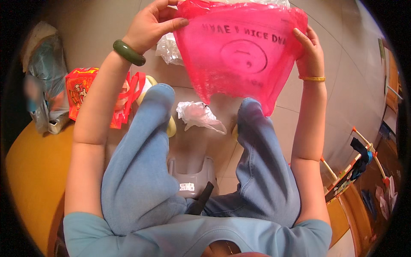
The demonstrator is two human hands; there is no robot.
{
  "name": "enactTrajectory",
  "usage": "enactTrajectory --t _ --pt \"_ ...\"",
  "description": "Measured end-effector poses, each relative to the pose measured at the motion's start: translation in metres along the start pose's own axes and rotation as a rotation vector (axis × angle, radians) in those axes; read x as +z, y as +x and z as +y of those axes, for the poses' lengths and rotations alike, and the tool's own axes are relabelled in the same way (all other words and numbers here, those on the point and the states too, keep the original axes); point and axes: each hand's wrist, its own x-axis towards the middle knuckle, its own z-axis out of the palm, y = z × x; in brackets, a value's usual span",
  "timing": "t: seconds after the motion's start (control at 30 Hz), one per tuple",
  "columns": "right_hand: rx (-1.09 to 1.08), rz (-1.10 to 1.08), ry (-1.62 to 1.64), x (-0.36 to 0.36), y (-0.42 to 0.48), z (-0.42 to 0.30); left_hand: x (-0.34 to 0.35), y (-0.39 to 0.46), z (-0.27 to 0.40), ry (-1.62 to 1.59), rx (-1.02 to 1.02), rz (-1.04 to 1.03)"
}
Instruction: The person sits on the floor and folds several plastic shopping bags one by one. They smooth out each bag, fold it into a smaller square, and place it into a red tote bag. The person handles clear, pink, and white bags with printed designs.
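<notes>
A pink plastic carrier bag (237,54) is spread between my two hands, beyond my knees. It bears print and a smiley face, upside down to me, and its handle ends hang towards me. My left hand (157,25), below a green bangle, pinches the bag's top left corner. At its right edge my right hand (310,48) grips the plastic, thumb in front. A crumpled white plastic bag (197,115) lies on the floor between my knees. Clear crumpled plastic (169,48) shows behind the pink bag's left side.
Left of my left knee are a red printed bag (78,93) and a clear plastic bag with things inside (48,70). A yellow-brown surface (35,157) lies at lower left. Below me is a grey plastic stool (192,176). A rack with cloth (359,157) stands at right.
</notes>
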Motion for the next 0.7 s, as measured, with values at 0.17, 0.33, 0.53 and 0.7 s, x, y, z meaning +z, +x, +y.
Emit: enactTrajectory --t 0.17,0.33,0.53,0.7 --pt "-1.010 -0.055 -0.728 0.051 -0.014 -0.041 0.024 -0.004 0.024 0.234 0.237 -0.032" --pt "-1.076 -0.456 -0.894 0.096 -0.024 -0.081 0.065 0.010 0.060 0.291 0.459 0.032" --pt "-0.498 -0.247 -0.136 0.081 -0.021 -0.060 0.087 0.011 0.047 0.291 0.674 0.023" --pt "-0.603 -0.094 -0.064 0.061 -0.012 -0.070 0.112 -0.007 0.036 0.235 0.508 0.150"
